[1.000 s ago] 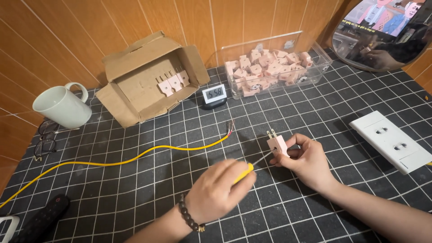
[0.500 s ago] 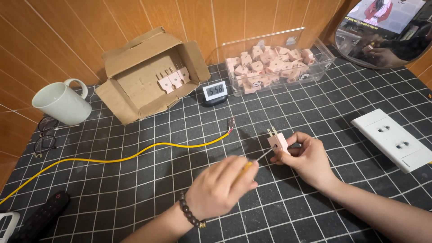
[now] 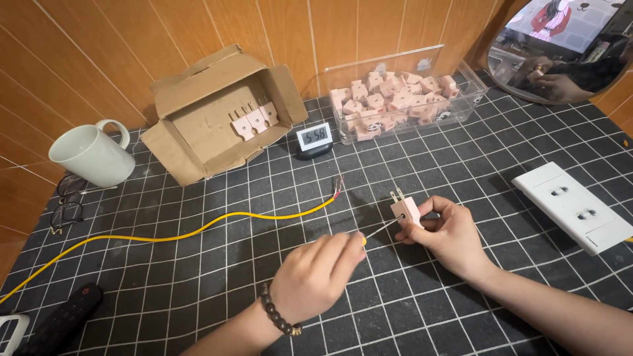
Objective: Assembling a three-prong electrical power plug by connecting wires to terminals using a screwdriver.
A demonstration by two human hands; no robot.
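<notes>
While gripping a thin yellow-handled screwdriver (image 3: 369, 235) in closed left hand (image 3: 316, 273), tip now against small pink two-pin plug (image 3: 405, 211), pinched in right hand (image 3: 452, 231) at table centre; nudged closer than before. Bare-ended yellow cable (image 3: 198, 231) lying at ten o'clock.

An open brown cardboard box (image 3: 221, 112) lies on its side at about eleven o'clock on the black gridded mat, flaps spread, with three pale pink plugs inside. Just beside it, toward twelve o'clock, stands a small black digital clock (image 3: 313, 140) with a light rectangular screen showing dark digits. At one o'clock sits a clear plastic rectangular container (image 3: 402, 99), filled with more pink plugs. In the upper right corner, a round mirror (image 3: 567, 46) reflects a bright screen with colourful figures.
</notes>
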